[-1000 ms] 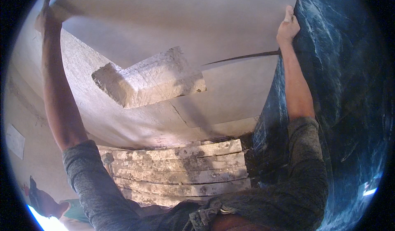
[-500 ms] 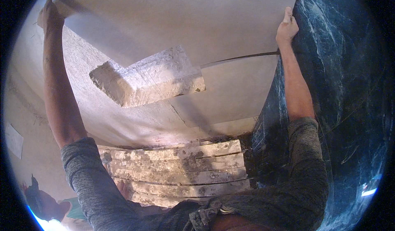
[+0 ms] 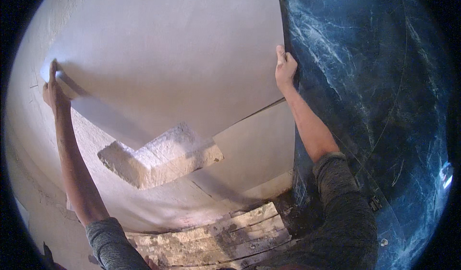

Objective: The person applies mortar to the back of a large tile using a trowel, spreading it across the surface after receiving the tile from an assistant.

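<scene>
A large, thin beige tile panel (image 3: 182,44) fills the upper middle against the wall. My left hand (image 3: 56,90) grips its lower left edge, thumb up along the face. My right hand (image 3: 286,69) is closed round its right edge, thumb on the front and fingers partly hidden behind. Below lies a second beige panel (image 3: 259,145), with a thin dark gap between the two. A rough, pale block (image 3: 163,157) with an angled, notched shape sticks out from the wall under the upper panel's lower edge.
Dark blue, white-veined marble-look wall (image 3: 365,78) rises on the right, right beside the panel's edge. Worn, stained wooden planks (image 3: 206,243) lie below. Bare plastered wall (image 3: 29,126) runs along the left. A small part of a dark shape shows at the lower left rim.
The view has tilted up and turned right, so panel, block and both hands appear lower, my right hand also further left. A person at the lower left has mostly left the picture. Both hands keep their grip.
</scene>
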The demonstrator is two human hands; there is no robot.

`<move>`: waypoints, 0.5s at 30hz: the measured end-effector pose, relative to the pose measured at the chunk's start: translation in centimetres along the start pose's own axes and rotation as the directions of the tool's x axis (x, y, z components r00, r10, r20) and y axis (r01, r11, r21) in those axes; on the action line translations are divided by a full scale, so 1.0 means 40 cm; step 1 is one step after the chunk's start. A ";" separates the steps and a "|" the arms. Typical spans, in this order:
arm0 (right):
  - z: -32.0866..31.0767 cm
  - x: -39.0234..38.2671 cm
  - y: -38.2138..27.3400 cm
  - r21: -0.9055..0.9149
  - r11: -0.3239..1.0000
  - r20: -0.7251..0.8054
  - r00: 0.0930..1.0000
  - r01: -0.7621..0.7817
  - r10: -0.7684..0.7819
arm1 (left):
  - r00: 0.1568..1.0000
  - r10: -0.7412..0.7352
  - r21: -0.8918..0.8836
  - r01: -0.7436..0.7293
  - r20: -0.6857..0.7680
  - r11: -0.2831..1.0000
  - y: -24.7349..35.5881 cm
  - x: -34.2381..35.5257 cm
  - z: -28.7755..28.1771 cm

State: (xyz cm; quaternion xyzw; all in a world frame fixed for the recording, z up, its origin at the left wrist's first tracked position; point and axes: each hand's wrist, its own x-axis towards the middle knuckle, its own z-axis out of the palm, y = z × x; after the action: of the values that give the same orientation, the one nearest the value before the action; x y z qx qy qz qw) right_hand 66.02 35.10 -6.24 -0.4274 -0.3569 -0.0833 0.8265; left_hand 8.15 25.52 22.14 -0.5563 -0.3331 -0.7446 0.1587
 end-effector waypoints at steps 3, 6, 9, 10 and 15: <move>0.009 0.002 0.010 -0.025 1.000 0.028 1.000 -0.013 0.014 | 1.000 0.004 -0.025 -0.005 -0.026 1.000 -0.021 0.019 -0.011; 0.014 0.000 0.014 -0.016 0.999 0.064 0.997 -0.031 0.032 | 0.999 -0.027 -0.085 0.024 -0.040 0.996 -0.029 0.015 -0.003; 0.026 -0.009 0.008 0.026 0.999 0.050 0.999 -0.020 0.018 | 0.997 -0.051 -0.133 0.044 -0.056 0.990 -0.037 0.025 -0.008; 0.020 0.001 0.022 0.007 1.000 0.048 0.999 -0.004 0.003 | 0.994 -0.107 -0.237 0.095 -0.037 0.967 -0.008 -0.007 0.023; 0.018 0.013 0.031 -0.010 1.000 0.037 0.999 0.005 -0.004 | 0.989 -0.140 -0.179 0.131 -0.042 0.975 0.012 -0.016 0.050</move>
State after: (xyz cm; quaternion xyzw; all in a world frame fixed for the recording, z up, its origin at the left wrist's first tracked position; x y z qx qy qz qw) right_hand 66.57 36.50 -6.44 -0.4322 -0.3728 -0.0789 0.8173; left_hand 10.09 26.44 21.99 -0.5238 -0.2987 -0.7950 0.0667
